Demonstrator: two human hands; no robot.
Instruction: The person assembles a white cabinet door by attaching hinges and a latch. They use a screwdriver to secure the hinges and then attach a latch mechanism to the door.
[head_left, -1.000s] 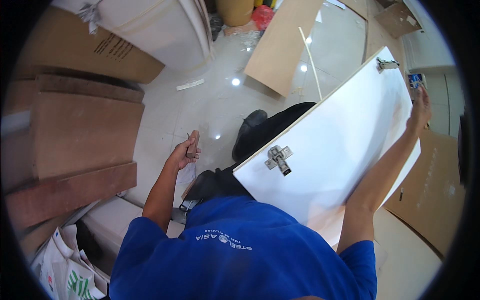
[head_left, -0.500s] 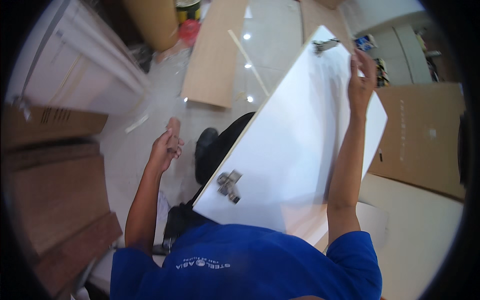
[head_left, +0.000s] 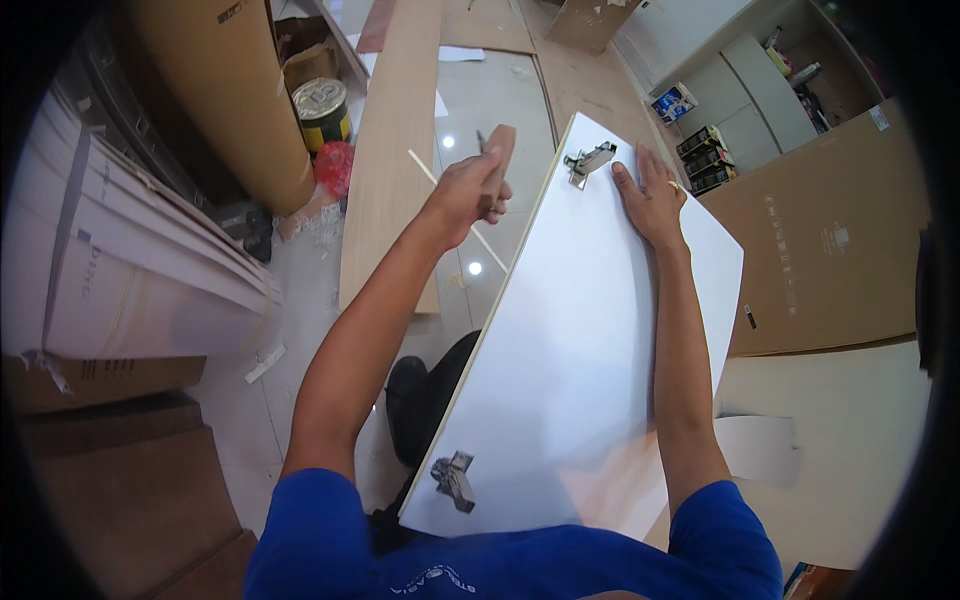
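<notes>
A white panel [head_left: 570, 330] with a pale edge leans slantwise across my lap. Two metal cabinet hinges are fixed to its face: the far hinge [head_left: 590, 163] close to the top corner and the near hinge [head_left: 454, 482] by the lower left corner. My right hand [head_left: 654, 205] holds the panel's far right edge, its thumb on the white face beside the far hinge and its fingers over the edge. Left of the panel, my left hand [head_left: 466, 203] is closed around a small flat brown block [head_left: 502, 155], raised in the air. A thin dark tip shows beside the block.
A long wooden board [head_left: 390, 180] lies on the tiled floor ahead, near a thin pale strip [head_left: 487, 245]. A paint can [head_left: 322, 112] and red plastic bag [head_left: 335, 168] sit left of it. Wrapped panels [head_left: 150, 290] stand left; a large carton [head_left: 820, 240] stands right.
My left hand has moved up, away from me and to the right with the brown block. My right hand now lies nearer the far hinge. The view has shifted.
</notes>
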